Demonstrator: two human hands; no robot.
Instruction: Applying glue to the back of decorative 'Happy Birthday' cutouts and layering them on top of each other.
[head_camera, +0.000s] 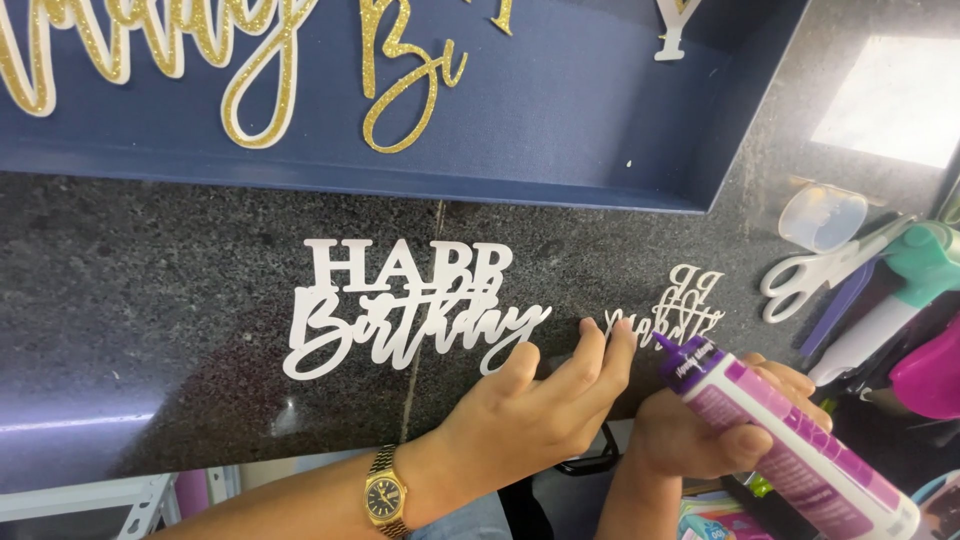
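Head view: right hand (700, 425) gripping purple glue bottle (790, 445), left hand (530, 410) fingers pinning small white cutout (670, 315) on tabletop (150, 330).

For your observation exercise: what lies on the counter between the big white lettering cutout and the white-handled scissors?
In the head view, a small white lettering cutout lies between the big white lettering cutout and the scissors.
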